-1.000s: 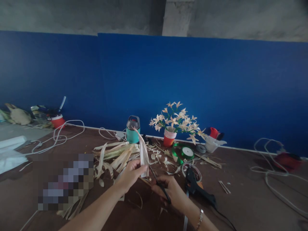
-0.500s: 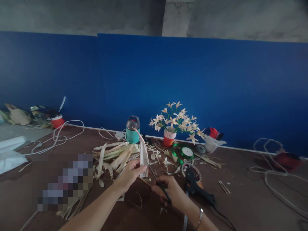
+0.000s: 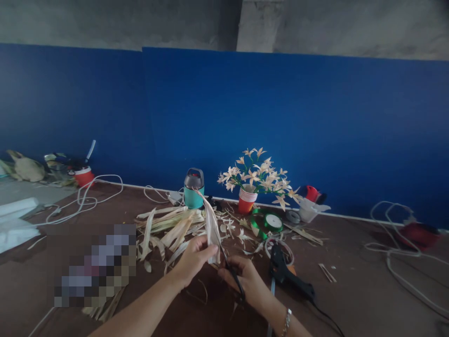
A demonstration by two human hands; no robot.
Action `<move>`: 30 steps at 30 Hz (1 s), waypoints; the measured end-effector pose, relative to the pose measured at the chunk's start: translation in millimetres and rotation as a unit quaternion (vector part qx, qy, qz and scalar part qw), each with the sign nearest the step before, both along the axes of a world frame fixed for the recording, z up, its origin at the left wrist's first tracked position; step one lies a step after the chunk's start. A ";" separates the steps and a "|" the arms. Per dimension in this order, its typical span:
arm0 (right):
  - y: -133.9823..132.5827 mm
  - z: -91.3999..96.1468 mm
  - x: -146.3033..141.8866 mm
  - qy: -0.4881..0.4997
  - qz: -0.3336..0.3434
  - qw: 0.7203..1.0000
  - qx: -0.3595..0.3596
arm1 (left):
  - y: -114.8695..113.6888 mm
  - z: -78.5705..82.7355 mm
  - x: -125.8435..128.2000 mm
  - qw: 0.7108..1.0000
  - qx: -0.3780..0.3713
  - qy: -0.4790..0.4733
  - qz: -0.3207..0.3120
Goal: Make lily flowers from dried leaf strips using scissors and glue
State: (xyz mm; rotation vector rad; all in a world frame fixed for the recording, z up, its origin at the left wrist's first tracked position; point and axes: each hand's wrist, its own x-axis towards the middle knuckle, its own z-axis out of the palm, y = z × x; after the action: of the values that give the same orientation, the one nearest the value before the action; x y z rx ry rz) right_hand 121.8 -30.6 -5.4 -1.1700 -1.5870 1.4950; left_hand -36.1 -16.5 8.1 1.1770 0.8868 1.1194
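Note:
Between the thumb and fingers of my left hand (image 3: 194, 260) is a pale dried corn husk (image 3: 212, 223), held upright with its narrow tip curling up to the left. My right hand (image 3: 243, 281) grips a pair of dark scissors (image 3: 234, 276). Their blades point up and left and lie against the husk's lower right edge; whether they are cutting into it I cannot tell. Behind my hands lies a pile of loose husk strips (image 3: 178, 229), with small cut petal shapes (image 3: 242, 236) to its right.
Red paper cups (image 3: 247, 201) hold pale husk flowers (image 3: 263, 175) by the blue wall. A teal canister (image 3: 193, 196) stands left of them. To the right are green ribbon (image 3: 259, 231), a white spool (image 3: 273, 222), a corded black glue gun (image 3: 289, 276) and white cables (image 3: 389, 252).
My left hand and the husk have shifted slightly right and down. My right hand has moved a little left with the scissors, whose blades sit closer along the husk's edge.

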 end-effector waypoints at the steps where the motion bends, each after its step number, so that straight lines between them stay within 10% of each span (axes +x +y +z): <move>1: 0.1 0.3 0.2 -0.003 0.000 1.000 0.007 | 0.2 0.4 -0.3 1.000 0.001 -0.004 -0.003; 30: 1.0 -0.2 0.9 -0.011 -0.001 0.998 0.069 | 1.1 -1.8 -4.7 1.000 -0.007 -0.020 -0.021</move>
State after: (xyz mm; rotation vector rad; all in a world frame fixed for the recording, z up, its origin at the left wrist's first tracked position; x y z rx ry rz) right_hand 122.6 -29.5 -5.5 -1.1131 -1.6741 1.3515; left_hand -40.8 -15.5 6.2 1.1541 0.8334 1.0972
